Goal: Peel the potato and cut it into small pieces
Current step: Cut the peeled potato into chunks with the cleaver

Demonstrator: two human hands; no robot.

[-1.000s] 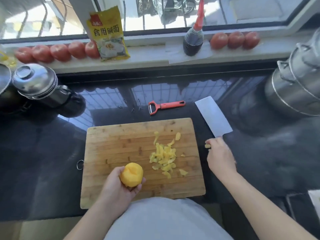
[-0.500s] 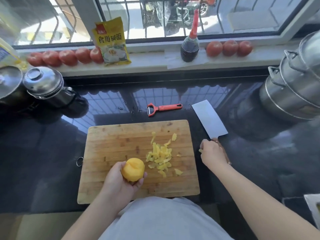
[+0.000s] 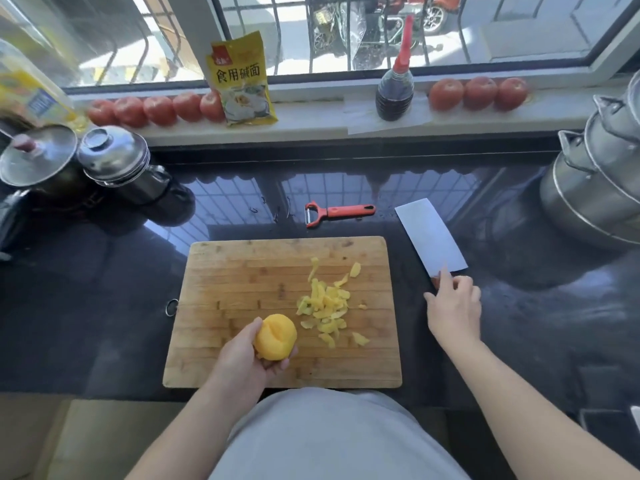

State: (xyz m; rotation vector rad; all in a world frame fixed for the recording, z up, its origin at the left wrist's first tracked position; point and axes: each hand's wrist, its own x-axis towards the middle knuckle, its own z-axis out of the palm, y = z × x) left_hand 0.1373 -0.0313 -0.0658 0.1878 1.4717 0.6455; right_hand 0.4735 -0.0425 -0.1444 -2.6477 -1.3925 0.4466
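Note:
My left hand [image 3: 242, 365] grips a peeled yellow potato [image 3: 276, 336] just above the near part of the wooden cutting board [image 3: 242, 271]. A heap of yellow peelings [image 3: 325, 303] lies on the board's right half. To the right of the board, a cleaver [image 3: 429, 233] lies flat on the black counter, blade pointing away from me. My right hand [image 3: 453, 313] covers its handle, which is hidden. The index finger reaches onto the base of the blade and the other fingers curl round the handle. A red peeler [image 3: 337, 213] lies behind the board.
Stacked steel pots [image 3: 595, 188] stand at the right, lidded steel pots [image 3: 114, 161] at the left. On the windowsill are rows of tomatoes [image 3: 479, 93], a dark sauce bottle [image 3: 394, 95] and a yellow packet [image 3: 242, 81].
My right hand has moved from the board's right edge onto the cleaver's handle and closed on it. My left hand still holds the potato in the same place.

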